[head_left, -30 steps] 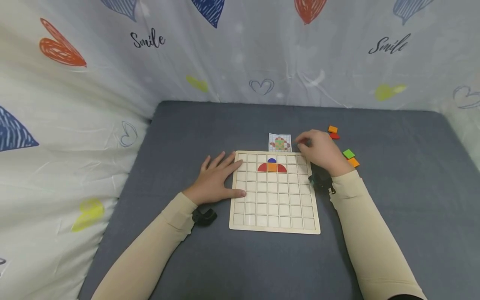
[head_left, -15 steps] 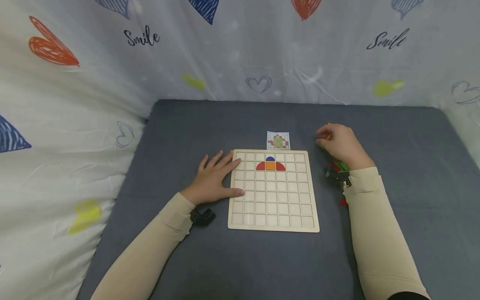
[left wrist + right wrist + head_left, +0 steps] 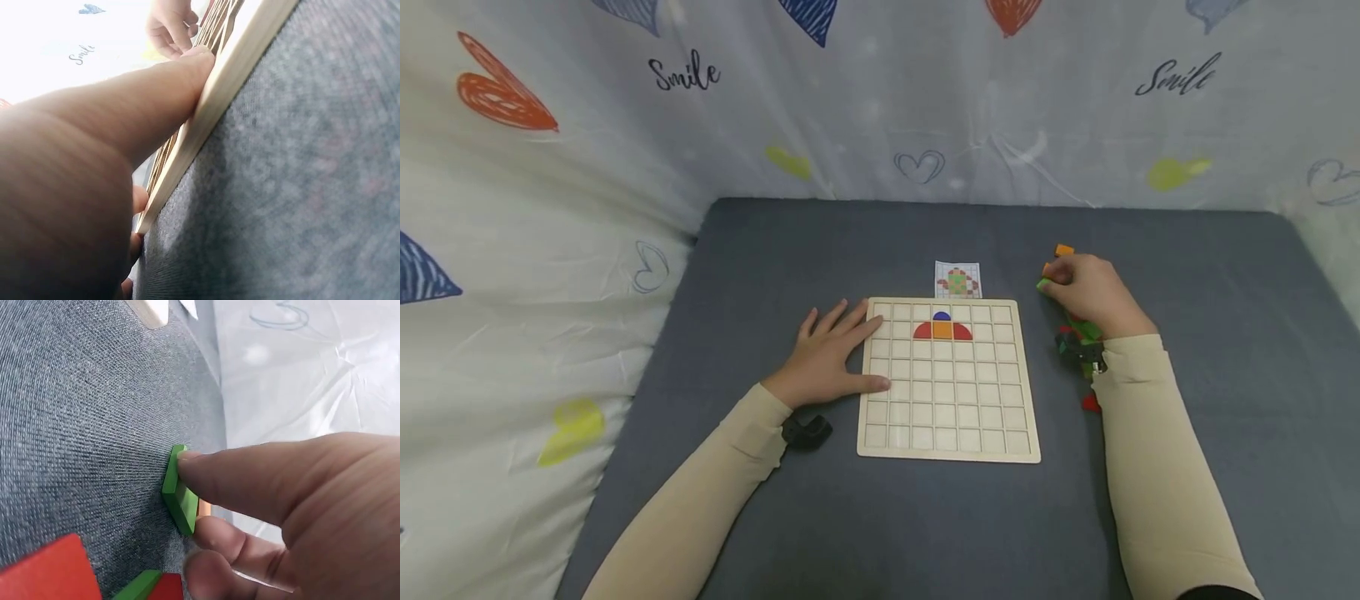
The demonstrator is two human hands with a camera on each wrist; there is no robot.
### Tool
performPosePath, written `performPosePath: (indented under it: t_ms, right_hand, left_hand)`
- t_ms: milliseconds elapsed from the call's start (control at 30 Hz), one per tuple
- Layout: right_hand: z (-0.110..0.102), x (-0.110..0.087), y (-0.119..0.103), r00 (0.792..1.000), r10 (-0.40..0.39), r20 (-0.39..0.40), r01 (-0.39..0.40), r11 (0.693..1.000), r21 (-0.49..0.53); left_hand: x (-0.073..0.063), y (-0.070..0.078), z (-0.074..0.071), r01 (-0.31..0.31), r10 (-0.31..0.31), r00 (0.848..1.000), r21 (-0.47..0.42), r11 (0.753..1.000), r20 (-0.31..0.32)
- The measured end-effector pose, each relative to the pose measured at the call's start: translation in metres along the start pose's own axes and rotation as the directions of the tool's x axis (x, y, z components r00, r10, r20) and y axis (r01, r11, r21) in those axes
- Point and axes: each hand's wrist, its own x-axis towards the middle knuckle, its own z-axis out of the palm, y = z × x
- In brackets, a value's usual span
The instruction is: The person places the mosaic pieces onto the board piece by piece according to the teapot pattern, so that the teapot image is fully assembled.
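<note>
The right hand (image 3: 1097,293) pinches a flat green block (image 3: 177,503) at the grey fabric-covered worktop (image 3: 820,525); gripped so near its edge, it could slip. The left hand (image 3: 827,367), fingers spread, rests on the pale wooden grid board (image 3: 943,415).

Narrow gap btwn board (image 3: 955,417) & green tile (image 3: 176,499) passable; L hand (image 3: 827,362) blocks board's L edge.
</note>
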Motion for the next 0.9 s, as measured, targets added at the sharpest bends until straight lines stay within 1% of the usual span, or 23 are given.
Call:
performPosePath:
  t_ms: [100,333,533,733,900]
  right_hand:
    - [0.002,-0.001,0.000,1.000,0.021,0.001,-0.021,1.000,-0.020]
    - [0.008,-0.003,-0.004,0.998,0.051,-0.035,-0.052,0.999,-0.013]
    - [0.012,-0.010,-0.003,0.997,0.062,-0.046,-0.063,0.998,-0.009]
    - [0.014,-0.018,-0.007,0.996,0.012,-0.092,-0.012,1.000,-0.001]
    - [0.013,-0.025,-0.015,0.990,-0.039,-0.132,0.039,0.999,-0.003]
  left_hand:
    - [0.000,-0.001,0.000,0.003,-0.003,1.000,0.002,1.000,-0.001]
    - [-0.001,0.000,-0.006,0.017,-0.017,1.000,0.014,1.000,-0.016]
    - [0.002,-0.003,-0.005,0.013,-0.014,1.000,0.032,0.999,0.006]
    - [0.003,-0.003,-0.002,0.002,-0.001,1.000,0.023,1.000,-0.007]
    - [0.002,-0.001,0.001,0.008,-0.008,1.000,0.019,1.000,0.003]
